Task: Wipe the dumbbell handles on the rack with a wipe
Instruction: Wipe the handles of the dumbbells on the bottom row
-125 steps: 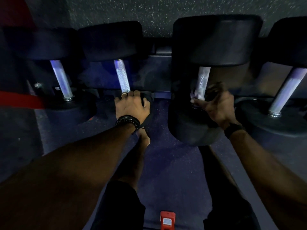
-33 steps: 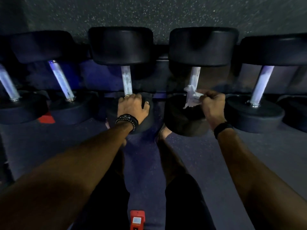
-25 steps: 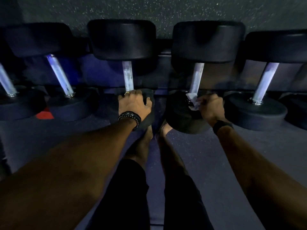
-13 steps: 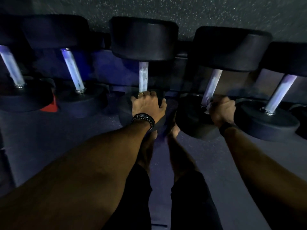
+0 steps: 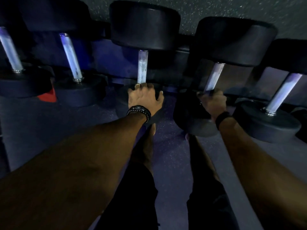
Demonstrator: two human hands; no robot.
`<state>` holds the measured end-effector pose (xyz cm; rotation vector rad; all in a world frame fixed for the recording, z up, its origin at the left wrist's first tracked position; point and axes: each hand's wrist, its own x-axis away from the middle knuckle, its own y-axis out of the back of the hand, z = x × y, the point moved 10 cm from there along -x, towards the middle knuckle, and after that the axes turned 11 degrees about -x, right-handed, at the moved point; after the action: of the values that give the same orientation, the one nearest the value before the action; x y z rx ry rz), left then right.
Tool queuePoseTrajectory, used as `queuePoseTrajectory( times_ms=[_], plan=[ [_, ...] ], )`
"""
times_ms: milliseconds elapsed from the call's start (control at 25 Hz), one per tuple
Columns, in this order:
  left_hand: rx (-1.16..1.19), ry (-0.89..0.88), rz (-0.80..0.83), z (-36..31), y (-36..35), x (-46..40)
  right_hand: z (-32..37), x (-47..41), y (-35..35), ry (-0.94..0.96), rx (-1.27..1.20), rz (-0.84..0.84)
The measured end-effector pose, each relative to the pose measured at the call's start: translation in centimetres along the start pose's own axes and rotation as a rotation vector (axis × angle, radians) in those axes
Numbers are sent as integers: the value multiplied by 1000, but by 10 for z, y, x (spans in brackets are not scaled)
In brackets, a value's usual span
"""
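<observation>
Dim gym floor (image 5: 169, 156), dumbbell rack
Right hand (image 5: 213, 103) curls around base of handle (image 5: 214, 77), wipe hidden; left hand (image 5: 144, 98) rests spread on neighbouring dumbbell head (image 5: 123, 107)

right hand (image 5: 213, 102) gripping dumbbell handle (image 5: 214, 78), left hand (image 5: 145, 98) on weight

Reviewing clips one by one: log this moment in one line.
right hand: grips low end of dumbbell handle | wipe: hidden | left hand: rests on neighbouring dumbbell's head

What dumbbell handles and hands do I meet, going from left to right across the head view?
Far-left handle → second handle → left hand below the third handle → right hand at the fourth handle → far-right handle.
</observation>
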<state>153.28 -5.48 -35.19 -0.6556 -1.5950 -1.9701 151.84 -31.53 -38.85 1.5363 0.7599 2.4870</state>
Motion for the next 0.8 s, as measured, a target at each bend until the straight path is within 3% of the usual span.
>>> queuePoseTrajectory(
  times_ms=[80, 160, 280, 360, 480, 560, 680, 800],
  plan=[
    [-1, 9, -3, 1, 0, 0, -5, 12, -4, -1, 58, -103],
    [-8, 21, -17, 2, 0, 1, -3, 12, -5, -15, -76, -119],
    [-2, 21, -36, 2, 1, 1, -6, -20, -10, -76, -392, 108],
    [2, 18, -29, 1, 1, 1, -8, -22, -5, -100, -338, 139],
    [-5, 20, -23, 1, 1, 1, -4, -3, -1, 22, -37, -62],
    [-13, 18, -30, 0, 2, 1, -3, 11, -4, 32, -28, -139],
    [-24, 24, -41, 0, 1, 2, -1, -8, -6, -10, -382, -10],
    [-30, 21, -50, 0, 2, 2, -3, -26, -10, -53, -375, 150]
  ],
)
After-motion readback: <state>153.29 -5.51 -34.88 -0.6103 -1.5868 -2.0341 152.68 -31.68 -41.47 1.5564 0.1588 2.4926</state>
